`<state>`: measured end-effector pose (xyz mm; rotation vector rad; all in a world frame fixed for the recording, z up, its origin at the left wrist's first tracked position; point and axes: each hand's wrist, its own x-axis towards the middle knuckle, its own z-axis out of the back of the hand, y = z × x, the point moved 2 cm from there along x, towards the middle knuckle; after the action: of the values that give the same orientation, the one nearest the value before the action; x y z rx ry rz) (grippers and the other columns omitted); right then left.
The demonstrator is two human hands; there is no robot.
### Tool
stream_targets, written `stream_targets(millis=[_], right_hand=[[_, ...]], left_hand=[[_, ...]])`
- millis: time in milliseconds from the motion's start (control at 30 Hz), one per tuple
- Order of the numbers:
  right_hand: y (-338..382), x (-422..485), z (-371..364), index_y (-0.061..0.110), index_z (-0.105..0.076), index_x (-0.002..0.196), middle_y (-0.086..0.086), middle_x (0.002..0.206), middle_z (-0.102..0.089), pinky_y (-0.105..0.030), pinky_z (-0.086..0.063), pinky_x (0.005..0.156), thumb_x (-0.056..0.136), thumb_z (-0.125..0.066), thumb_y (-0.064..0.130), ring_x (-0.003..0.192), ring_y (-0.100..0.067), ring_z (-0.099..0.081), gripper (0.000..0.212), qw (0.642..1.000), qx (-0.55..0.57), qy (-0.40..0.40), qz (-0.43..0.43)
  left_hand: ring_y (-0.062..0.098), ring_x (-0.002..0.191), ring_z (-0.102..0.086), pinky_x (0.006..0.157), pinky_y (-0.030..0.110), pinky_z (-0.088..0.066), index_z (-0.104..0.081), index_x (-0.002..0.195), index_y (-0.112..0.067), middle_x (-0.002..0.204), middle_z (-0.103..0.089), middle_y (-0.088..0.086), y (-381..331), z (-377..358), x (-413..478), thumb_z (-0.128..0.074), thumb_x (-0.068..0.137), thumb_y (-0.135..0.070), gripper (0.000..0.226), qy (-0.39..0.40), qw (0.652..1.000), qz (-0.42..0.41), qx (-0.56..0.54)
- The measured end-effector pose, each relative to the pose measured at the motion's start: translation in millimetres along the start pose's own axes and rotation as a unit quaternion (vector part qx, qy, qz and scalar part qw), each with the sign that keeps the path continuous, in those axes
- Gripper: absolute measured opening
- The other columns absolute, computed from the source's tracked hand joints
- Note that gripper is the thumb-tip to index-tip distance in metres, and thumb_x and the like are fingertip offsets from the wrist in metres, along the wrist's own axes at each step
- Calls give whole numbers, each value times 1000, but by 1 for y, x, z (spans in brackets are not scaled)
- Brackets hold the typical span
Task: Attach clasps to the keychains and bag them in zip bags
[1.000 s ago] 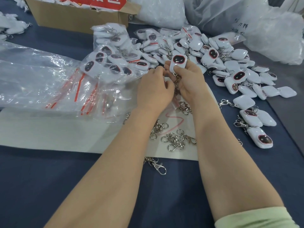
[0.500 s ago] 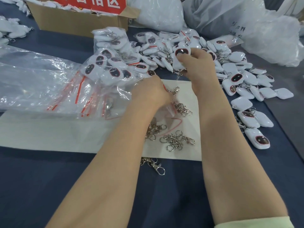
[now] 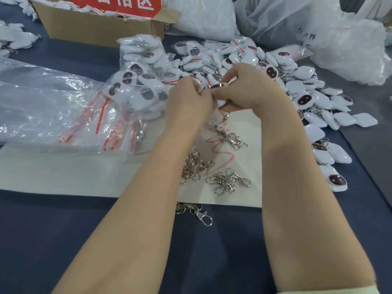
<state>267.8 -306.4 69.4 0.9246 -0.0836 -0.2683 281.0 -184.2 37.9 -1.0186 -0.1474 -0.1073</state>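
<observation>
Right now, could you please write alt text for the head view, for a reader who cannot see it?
Both hands, left and right, meet over a white sheet and hold a white keychain with a clasp dangling below. Loose clasps lie nearer on the sheet, a keychain pile spreads right, and zip bags lie left.
</observation>
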Motion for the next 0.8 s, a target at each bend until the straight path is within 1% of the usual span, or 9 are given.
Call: stream_targets(millis=[67, 133, 233, 300, 433, 567, 667, 767, 800], right_hand=[[0, -1, -2, 13, -63, 103, 5, 60, -63, -23, -58, 59, 82, -69, 13, 45, -6, -61, 22, 1000, -13, 18, 14], [2, -2, -3, 17, -69, 103, 4, 63, -63, -18, -55, 57, 86, -65, 13, 48, -5, -61, 18, 999, 0, 31, 30], [4, -2, -1, 12, -69, 100, -4, 70, -64, -18, -57, 62, 91, -60, 10, 53, -9, -59, 13, 998, 25, 44, 31], [3, -1, 0, 8, -69, 94, -6, 71, -64, -21, -56, 65, 89, -59, 8, 55, -10, -56, 12, 999, -20, 31, 35], [0, 0, -3, 11, -71, 92, -2, 78, -61, -33, -57, 84, 89, -56, 19, 79, -14, -58, 17, 995, -73, 64, 32], [-8, 2, -9, 4, -70, 97, -8, 84, -69, -34, -61, 73, 92, -46, 8, 72, -18, -68, 26, 994, 16, 110, -3], [-20, 4, -9, 12, -68, 76, -2, 62, -68, -33, -54, 65, 90, -39, -6, 53, -17, -62, 37, 993, 68, 100, -15], [-34, 6, -9, 11, -70, 82, -25, 84, -68, -40, -48, 70, 90, -36, -13, 70, -28, -58, 42, 983, 135, 118, -41], [-38, 7, -10, 10, -70, 86, -22, 85, -68, -36, -52, 64, 92, -39, -12, 67, -27, -61, 39, 979, 148, 130, -52]], left_hand=[[23, 89, -59, 70, 25, -40, -62, 101, -13, 91, -61, 3, -2, 2, 1, -51, 89, -23, 19, -5, 1000, 6, -16], [20, 92, -58, 74, 25, -42, -61, 106, -14, 99, -62, 3, -4, 4, 1, -52, 89, -23, 21, -11, 999, 10, -35], [19, 94, -60, 80, 28, -48, -59, 107, -14, 106, -62, 1, -4, 6, 0, -52, 89, -24, 22, -16, 998, 20, -60], [21, 91, -61, 81, 30, -50, -59, 103, -14, 104, -64, 4, -5, 6, -1, -52, 89, -24, 19, -13, 997, 24, -74], [32, 87, -66, 81, 46, -55, -57, 97, -12, 93, -67, 13, -10, 8, -2, -52, 86, -20, 15, -1, 992, 30, -125], [29, 84, -66, 80, 43, -54, -57, 99, -13, 91, -67, 11, -15, 7, -2, -53, 88, -24, 16, 2, 989, -24, -143], [17, 109, -55, 94, 28, -43, -55, 121, -14, 119, -56, 3, -15, 0, -4, -56, 90, -30, 35, 31, 990, -126, -47], [19, 135, -33, 111, 28, -25, -37, 142, -13, 145, -37, 7, -6, -8, -6, -59, 90, -35, 60, 111, 979, -172, 3], [19, 138, -29, 113, 32, -23, -32, 146, -14, 149, -33, 7, -2, -8, -7, -61, 89, -37, 68, 130, 976, -176, 10]])
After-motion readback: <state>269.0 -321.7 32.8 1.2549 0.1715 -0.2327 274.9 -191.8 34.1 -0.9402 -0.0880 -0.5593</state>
